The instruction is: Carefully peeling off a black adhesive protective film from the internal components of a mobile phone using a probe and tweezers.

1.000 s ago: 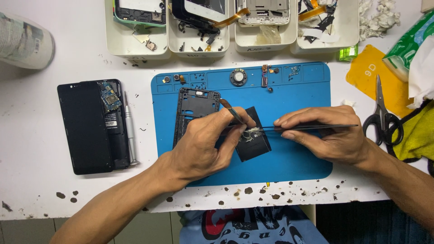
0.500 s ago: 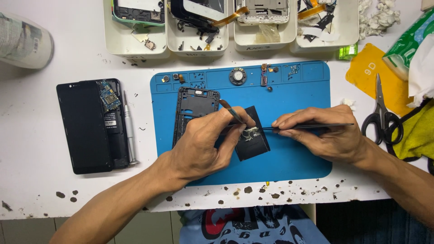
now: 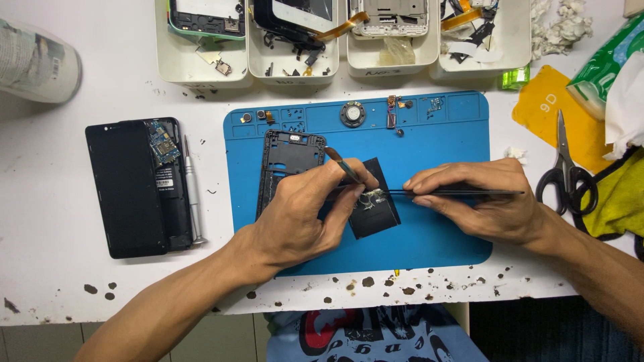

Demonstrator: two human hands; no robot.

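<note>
On the blue work mat lies a black phone frame and, beside it, a small black square part with pale residue on top. My left hand rests over the frame's right side and grips a thin brush-like tool whose tip points up and left. My right hand holds long black tweezers laid level, their tips reaching left onto the black part, close to my left fingertips.
A dark phone with a circuit board and a slim screwdriver lie left of the mat. White trays of phone parts line the back. Scissors, a yellow card and a yellow cloth sit right. Small parts dot the mat's top.
Both hands stay on the black part; my right hand with the tweezers has edged slightly left. Nothing else moved.
</note>
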